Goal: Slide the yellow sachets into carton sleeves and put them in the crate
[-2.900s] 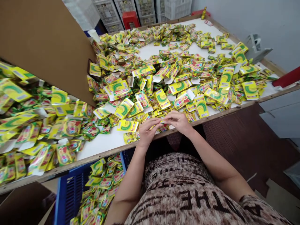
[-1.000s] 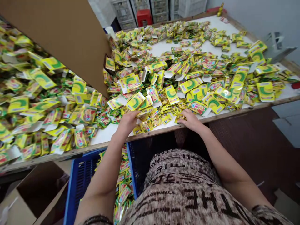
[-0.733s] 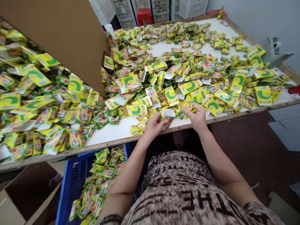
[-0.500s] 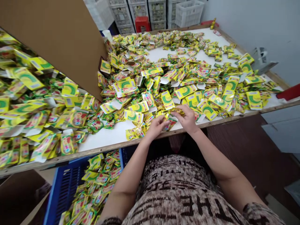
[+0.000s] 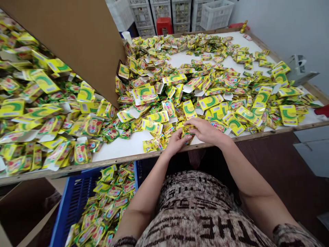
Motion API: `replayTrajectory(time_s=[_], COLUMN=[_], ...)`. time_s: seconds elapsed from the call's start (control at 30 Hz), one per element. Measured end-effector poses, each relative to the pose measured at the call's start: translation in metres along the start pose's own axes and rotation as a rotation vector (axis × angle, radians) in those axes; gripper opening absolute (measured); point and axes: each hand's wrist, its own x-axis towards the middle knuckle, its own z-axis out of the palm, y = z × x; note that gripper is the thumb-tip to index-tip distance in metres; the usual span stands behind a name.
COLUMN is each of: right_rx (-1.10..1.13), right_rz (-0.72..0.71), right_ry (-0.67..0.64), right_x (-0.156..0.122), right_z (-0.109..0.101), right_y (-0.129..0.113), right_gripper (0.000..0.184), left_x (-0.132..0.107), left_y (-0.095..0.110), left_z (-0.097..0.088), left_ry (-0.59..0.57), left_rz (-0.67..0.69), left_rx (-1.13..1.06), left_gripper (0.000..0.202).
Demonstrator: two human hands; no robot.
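Near the table's front edge, my left hand (image 5: 177,141) and my right hand (image 5: 205,131) meet around a small yellow-and-green packet (image 5: 187,130). The left thumb and fingers pinch its lower left side. My right hand comes over it from the right, fingers curled on its upper side and partly hiding it. Just left of my left hand lie several shiny yellow wrapped pieces (image 5: 154,143). Beyond my fingers, small yellow-and-green boxes, some with white flaps open, lie heaped, among them a box (image 5: 189,109) with a green curved print.
A white table (image 5: 108,151) with a wooden rim bears spread heaps of packets. A large brown cardboard panel (image 5: 84,44) stands at left. Below the table's front edge is a blue crate (image 5: 61,209) of packets. A tape dispenser (image 5: 299,68) stands at right, a red stool (image 5: 164,26) behind.
My right hand has moved left and closed in over the packet, its fingers now nearer the left hand's. The whole view has shifted slightly, with the table contents appearing farther right.
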Motion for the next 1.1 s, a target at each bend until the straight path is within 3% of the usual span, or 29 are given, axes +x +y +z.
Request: replayTrajectory(time_s=[0.13,0.3,0.47,0.67,0.8,0.97,1.1], right_rx=[-0.012,-0.01,0.026,-0.267,-0.339,-0.252,-0.141], right_rz=[-0.033,-0.053,-0.01,-0.032,-0.025,0.008,0.014], right_ry=[0.169,0.387,0.304,0.233,0.307,0.391,0.239], right_x=[0.007,0.003,-0.001,-0.007,-0.014,-0.007,-0.003], right_z=[-0.001,0.023,0.024,0.018,0.032,0.043,0.028], right_y=[0.0,0.005,0.006,0.005,0.007,0.007,0.005], right_gripper=[0.012,0.008,0.003,0.015,0.023,0.016,0.01], left_x=[0.0,0.001,0.001,0.006,0.007,0.006,0.003], left_y=[0.003,0.006,0.007,0.008,0.012,0.009,0.005], left_z=[0.002,0.003,0.005,0.017,0.017,0.013,0.013], left_ry=[0.023,0.05,0.108,0.301,0.225,0.221,0.239], left_rz=[-0.03,0.001,-0.019,-0.035,-0.043,-0.086,-0.087], left_rx=[-0.168,-0.184,-0.141,-0.121,-0.133,-0.213,-0.259], left_gripper=[0.035,0.036,0.034,0.014,0.021,0.026,0.026])
